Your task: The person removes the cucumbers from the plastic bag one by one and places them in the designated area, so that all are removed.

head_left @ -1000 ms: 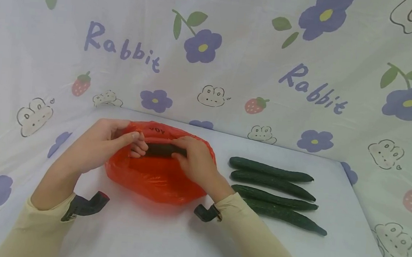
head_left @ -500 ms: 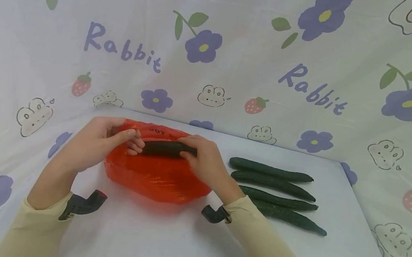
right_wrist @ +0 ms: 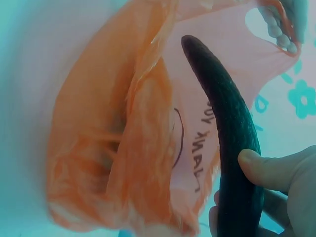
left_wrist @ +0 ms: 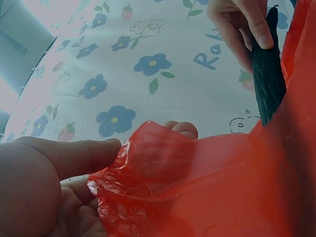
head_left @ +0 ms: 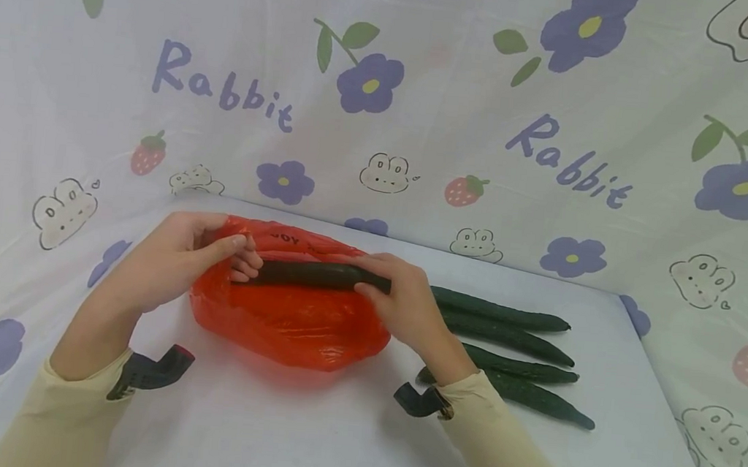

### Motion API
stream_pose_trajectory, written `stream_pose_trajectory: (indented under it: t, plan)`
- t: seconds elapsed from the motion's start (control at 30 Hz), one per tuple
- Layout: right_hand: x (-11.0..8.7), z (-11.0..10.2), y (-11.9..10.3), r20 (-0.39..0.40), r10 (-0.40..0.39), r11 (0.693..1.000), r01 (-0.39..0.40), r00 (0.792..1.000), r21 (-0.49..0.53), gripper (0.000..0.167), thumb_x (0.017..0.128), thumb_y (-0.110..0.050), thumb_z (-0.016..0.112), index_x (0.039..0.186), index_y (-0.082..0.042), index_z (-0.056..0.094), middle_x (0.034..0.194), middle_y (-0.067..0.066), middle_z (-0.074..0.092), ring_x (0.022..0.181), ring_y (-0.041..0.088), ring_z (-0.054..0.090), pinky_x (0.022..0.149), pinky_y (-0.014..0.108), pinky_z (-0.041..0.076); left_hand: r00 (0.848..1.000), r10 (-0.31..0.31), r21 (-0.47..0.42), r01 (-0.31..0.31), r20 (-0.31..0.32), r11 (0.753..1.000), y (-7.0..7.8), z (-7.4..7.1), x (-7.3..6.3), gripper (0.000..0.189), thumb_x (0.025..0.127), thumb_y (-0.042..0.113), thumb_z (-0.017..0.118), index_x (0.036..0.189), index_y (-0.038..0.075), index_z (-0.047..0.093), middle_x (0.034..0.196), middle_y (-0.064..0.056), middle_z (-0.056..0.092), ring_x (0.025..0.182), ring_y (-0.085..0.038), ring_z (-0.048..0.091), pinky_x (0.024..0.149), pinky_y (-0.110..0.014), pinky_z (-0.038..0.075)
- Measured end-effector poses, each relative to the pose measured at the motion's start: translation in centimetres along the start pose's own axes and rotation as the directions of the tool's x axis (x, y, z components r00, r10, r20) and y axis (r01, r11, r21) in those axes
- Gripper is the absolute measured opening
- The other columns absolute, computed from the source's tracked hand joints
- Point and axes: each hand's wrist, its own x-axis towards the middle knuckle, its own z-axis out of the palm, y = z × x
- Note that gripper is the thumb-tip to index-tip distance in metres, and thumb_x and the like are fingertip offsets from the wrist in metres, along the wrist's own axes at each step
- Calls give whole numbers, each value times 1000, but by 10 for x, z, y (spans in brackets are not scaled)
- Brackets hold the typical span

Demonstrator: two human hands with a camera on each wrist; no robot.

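My left hand (head_left: 190, 259) grips the edge of a thin red plastic bag (head_left: 300, 330), with its fingers hooked through the handle loop (right_wrist: 291, 34) in the right wrist view. A dark green cucumber (head_left: 311, 274) lies level across the bag's opening in the head view. My right hand (head_left: 405, 291) pinches that cucumber near its right end, thumb on one side and fingers on the other. Black lettering (right_wrist: 195, 148) shows on the bag behind the cucumber in the right wrist view. The cucumber's lower end passes behind red film in the left wrist view.
Several cucumbers (head_left: 524, 340) lie side by side on the white table (head_left: 265, 437) at the right, partly behind my right wrist. Patterned cloth (head_left: 421, 134) with flowers and rabbits hangs behind. A black camera mount (head_left: 155, 370) juts from each wrist.
My right hand has moved to the right with the cucumber, and more of its length shows outside the bag. The left hand has shifted slightly left and keeps its grip.
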Motion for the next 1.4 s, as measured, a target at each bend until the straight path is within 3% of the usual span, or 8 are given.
stream_pose_trajectory:
  t: [0.47,0.63,0.7,0.9,1.2,1.4]
  plan:
    - [-27,-32,17,-72,27,999,-29,997,-30,39,99,-5,80,136,-15,77,128,0,74,113,22,70,93,41,63,1000,-1,17,1,-6,1000,-1,-1,0,21,112,12,62,122,-5,70,107,-17,77,96,-29,77,88,-29,63]
    - [-39,-39,25,-86,47,999,-48,995,-4,39,98,-6,82,135,-16,77,128,0,74,91,20,72,75,36,66,1000,-4,19,4,-12,1000,-1,-2,0,22,112,13,62,121,-5,70,107,-17,77,96,-27,77,88,-28,63]
    - [-43,-42,27,-90,53,999,-54,995,-8,40,97,-6,83,135,-17,77,128,0,74,88,21,71,74,38,66,1000,-6,18,6,-13,1000,-2,-2,0,22,112,13,62,121,-5,70,107,-17,77,96,-27,77,88,-28,63]
    - [-54,-55,32,-110,31,997,-39,993,-65,42,95,-7,85,134,-20,78,129,-1,75,114,23,70,97,48,62,1000,-7,18,7,-13,1000,-2,-2,0,22,112,13,62,122,-5,70,107,-17,77,96,-27,77,88,-28,63]
    - [-74,-77,38,-154,-8,994,-9,988,-109,47,91,-4,88,134,-20,79,132,0,75,126,25,69,106,53,56,1000,11,6,-11,-11,1000,-3,-2,-1,21,112,11,62,121,-6,70,107,-17,77,96,-29,77,88,-29,63]
    - [-87,-93,43,-189,-70,988,41,980,-152,48,89,-1,89,132,-19,79,130,-2,76,125,23,70,107,25,50,1000,16,0,-16,-13,1000,-3,-2,-2,20,111,10,62,121,-6,70,106,-18,77,97,-31,77,88,-30,63]
